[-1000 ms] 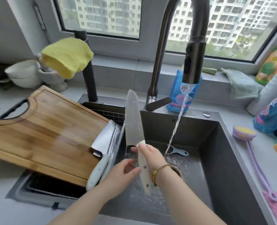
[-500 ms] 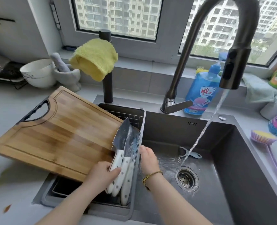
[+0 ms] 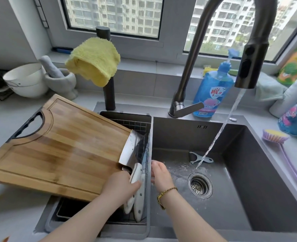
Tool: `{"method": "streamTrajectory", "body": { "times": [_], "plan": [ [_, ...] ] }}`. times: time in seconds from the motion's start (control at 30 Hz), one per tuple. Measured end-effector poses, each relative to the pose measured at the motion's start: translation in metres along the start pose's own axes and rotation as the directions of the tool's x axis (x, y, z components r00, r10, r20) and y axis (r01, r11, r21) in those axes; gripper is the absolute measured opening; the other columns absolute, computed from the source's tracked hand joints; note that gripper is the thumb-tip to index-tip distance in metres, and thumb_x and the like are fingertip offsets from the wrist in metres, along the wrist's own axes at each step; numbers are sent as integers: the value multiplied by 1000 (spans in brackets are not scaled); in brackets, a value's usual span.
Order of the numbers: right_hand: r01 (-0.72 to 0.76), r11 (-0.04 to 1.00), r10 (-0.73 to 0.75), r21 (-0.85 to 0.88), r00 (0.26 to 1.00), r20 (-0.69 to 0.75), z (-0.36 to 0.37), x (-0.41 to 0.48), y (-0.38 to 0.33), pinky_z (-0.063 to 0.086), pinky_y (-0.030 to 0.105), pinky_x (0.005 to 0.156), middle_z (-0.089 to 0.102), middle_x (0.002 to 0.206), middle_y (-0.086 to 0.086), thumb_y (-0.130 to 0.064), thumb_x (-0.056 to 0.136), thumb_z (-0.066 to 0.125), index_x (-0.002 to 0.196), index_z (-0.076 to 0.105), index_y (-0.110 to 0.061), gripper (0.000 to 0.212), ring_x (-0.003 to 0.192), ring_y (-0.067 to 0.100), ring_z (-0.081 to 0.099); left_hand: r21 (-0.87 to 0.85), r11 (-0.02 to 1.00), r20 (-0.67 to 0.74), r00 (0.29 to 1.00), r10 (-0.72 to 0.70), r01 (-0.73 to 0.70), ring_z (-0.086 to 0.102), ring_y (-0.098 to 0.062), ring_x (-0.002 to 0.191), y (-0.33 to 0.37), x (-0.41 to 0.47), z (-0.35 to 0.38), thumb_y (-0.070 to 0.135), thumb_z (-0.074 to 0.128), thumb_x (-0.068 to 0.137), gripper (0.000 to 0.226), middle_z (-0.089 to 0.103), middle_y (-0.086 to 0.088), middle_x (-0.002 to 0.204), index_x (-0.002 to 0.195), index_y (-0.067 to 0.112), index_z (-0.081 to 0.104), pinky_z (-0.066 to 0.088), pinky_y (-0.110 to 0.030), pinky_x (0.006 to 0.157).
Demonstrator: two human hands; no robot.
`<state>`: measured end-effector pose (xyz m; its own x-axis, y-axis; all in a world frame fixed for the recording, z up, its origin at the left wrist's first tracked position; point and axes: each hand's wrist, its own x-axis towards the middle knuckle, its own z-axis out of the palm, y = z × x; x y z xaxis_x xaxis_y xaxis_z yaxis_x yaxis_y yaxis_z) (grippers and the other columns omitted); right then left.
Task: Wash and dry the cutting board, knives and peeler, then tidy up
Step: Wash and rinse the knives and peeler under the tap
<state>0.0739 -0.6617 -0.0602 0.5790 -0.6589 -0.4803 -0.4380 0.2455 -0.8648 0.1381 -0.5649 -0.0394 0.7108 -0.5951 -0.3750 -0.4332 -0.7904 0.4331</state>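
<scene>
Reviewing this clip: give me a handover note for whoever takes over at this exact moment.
Left hand holds the white handles of the knives, blades up in the drain basket. Right hand open, beside the basket's rim.
Cutting board leans over basket and counter; peeler on the sink floor; faucet running.
Done: knives racked. Left: wash peeler, shut water, dry everything, tidy.

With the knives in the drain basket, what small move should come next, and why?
Probably the empty right hand reaches for the peeler. It lies on the sink floor beside the running stream, while the left hand holds the knife handles in the drain basket.
</scene>
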Motion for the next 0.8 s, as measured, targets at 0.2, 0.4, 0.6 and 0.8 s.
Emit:
{"method": "streamTrajectory", "body": {
  "times": [0.2,0.4,0.6,0.8],
  "plan": [
    [0,1000,0,26,1000,24,-2,2,2,44,42,100,59,115,3,-29,97,37,117,52,-18,28,108,19,55,115,991,1,998,64,-64,59,-23,103,15,1,13,40,47,91,30,63,-3,109,109,16,49,41,-26,72],
    [8,995,-19,104,995,100,-12,3,5,47,22,73,56,88,-7,-17,98,32,100,50,-19,18,76,7,54,262,961,24,996,83,-87,61,-25,98,15,6,31,37,31,98,39,62,-6,112,128,13,31,40,-30,66],
    [5,997,-13,74,994,109,-25,4,11,48,28,84,54,102,-1,-17,98,34,98,52,-18,18,92,15,54,426,901,-34,994,101,-77,61,-24,103,15,4,39,37,20,101,38,64,-3,114,131,17,32,33,-27,66],
    [-12,999,5,52,991,135,-54,12,19,44,17,65,56,90,-4,-13,98,35,90,54,-16,21,71,6,50,471,882,-57,996,70,-35,60,-24,103,19,2,43,35,20,101,35,64,-2,112,126,17,38,32,-26,65]
  ]
}}
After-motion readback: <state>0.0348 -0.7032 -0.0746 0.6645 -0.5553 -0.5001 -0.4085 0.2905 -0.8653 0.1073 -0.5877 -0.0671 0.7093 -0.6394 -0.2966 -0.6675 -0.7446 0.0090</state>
